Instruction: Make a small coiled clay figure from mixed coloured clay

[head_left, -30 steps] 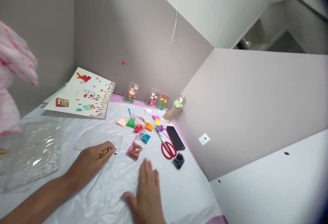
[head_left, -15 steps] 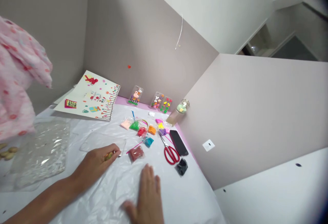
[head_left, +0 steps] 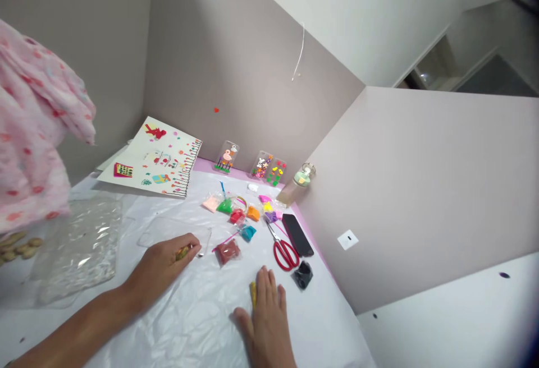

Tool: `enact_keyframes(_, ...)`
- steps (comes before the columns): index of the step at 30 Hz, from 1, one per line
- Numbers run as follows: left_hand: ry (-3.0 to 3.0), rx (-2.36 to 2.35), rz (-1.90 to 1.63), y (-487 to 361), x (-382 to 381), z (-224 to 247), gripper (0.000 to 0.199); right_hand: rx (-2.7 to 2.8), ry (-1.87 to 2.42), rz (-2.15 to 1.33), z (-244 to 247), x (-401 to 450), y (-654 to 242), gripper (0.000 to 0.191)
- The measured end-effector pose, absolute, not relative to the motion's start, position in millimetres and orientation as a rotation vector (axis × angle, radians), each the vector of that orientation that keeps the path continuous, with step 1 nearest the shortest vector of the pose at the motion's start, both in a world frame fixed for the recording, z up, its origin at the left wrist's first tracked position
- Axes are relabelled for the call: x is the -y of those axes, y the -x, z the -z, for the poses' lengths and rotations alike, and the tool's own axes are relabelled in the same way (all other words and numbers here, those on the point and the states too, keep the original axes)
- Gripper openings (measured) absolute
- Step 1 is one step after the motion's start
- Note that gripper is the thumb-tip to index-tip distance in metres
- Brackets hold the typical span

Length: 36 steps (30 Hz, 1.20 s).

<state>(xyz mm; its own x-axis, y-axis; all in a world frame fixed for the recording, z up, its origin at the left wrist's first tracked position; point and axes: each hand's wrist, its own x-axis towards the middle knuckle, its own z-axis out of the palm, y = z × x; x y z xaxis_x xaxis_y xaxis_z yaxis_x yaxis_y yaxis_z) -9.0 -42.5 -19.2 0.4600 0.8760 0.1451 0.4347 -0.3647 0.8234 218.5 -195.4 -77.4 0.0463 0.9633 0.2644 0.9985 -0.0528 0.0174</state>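
My left hand (head_left: pixel 174 253) is closed around a small yellow-green item, partly hidden by the fingers, over the near edge of a clear plastic case (head_left: pixel 168 232). My right hand (head_left: pixel 267 312) lies flat on the white plastic sheet (head_left: pixel 189 312), fingers stretched out. A thin yellow strip (head_left: pixel 253 294) shows beside its index finger, partly covered by the hand. Ahead are small bags of coloured clay, among them brownish red (head_left: pixel 228 251), teal (head_left: pixel 248 233), orange (head_left: pixel 253 213) and green (head_left: pixel 225 206). Red-handled scissors (head_left: pixel 286 254) and a black clay bag (head_left: pixel 303 275) lie beyond my right hand.
A black phone (head_left: pixel 297 235) lies by the right edge. Decorated clear cases (head_left: pixel 227 156) and a bottle (head_left: pixel 297 184) stand at the wall. A decorated sheet (head_left: pixel 154 160), a clear plastic bag (head_left: pixel 82 244), peanuts (head_left: pixel 21 246) and pink dotted cloth (head_left: pixel 37 132) are on the left.
My right hand has moved to the right across the sheet, and the yellow strip now shows beside it. My left hand keeps its hold. The whole view has shifted slightly.
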Motion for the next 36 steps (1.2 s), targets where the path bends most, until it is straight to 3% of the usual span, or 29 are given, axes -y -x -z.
enact_keyframes(3,-2.047,-1.043,-0.735,5.0,45.3,22.2,0.030,2.190,1.894,0.330,89.0,196.3,-212.3,0.093)
enact_keyframes(5,-2.115,-0.971,-0.701,0.1,49.7,24.6,0.028,2.219,1.790,0.360,94.1,196.6,-212.6,0.083)
enact_keyframes(11,-2.311,-0.799,-0.605,-30.0,54.0,29.5,0.035,2.190,1.977,0.213,97.7,196.9,-225.5,0.082)
enact_keyframes(14,-2.344,-0.763,-0.578,-53.9,44.8,26.9,0.040,2.234,1.909,0.148,98.5,198.3,-223.3,0.063)
enact_keyframes(17,-2.310,-0.739,-0.586,-71.4,37.6,19.5,0.041,2.165,2.028,0.105,94.0,199.6,-228.7,0.086)
enact_keyframes(20,-2.213,-0.755,-0.633,-68.9,39.8,9.8,0.035,2.146,2.026,0.125,100.5,200.8,-223.2,0.088)
enact_keyframes(23,-2.082,-0.827,-0.681,-46.1,47.7,4.1,0.025,2.224,1.910,0.136,110.8,202.9,-208.2,0.061)
enact_keyframes(27,-1.899,-0.945,-0.721,-12.5,54.0,7.1,0.036,2.222,1.790,-0.033,75.4,214.5,-224.2,0.077)
enact_keyframes(31,-1.761,-1.037,-0.773,-1.1,52.6,11.5,0.043,1.974,1.913,-0.337,8.7,221.4,-260.8,0.054)
enact_keyframes(36,-1.709,-1.067,-0.864,-2.8,55.1,6.3,0.044,1.925,2.031,-0.156,1.9,188.2,-240.5,0.062)
